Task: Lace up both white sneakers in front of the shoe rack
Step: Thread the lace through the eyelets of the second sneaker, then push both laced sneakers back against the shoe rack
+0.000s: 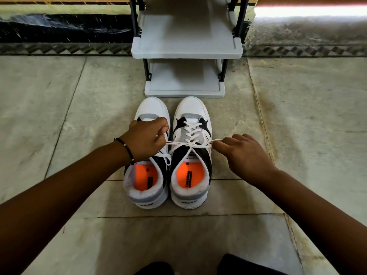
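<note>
floor (59,108) is big greyish stone slabs with dark seams, kinda scuffed and stained toward the right edge. along the far edge there's a zigzag patterned border strip (79,49), then a black skirting band (59,28) on the left and a bright glare patch (309,10) top right.

Grey stone-slab floor (79,116); patterned border strip (59,49) along wall.

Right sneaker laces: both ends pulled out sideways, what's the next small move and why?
Probably cross the two ends and start the knot. The right sneaker looks crisscrossed up its eyelets, and the left hand and right hand each pinch one end of its lace, stretched taut across the top. The left sneaker is partly hidden, so its lacing is unclear.
</note>
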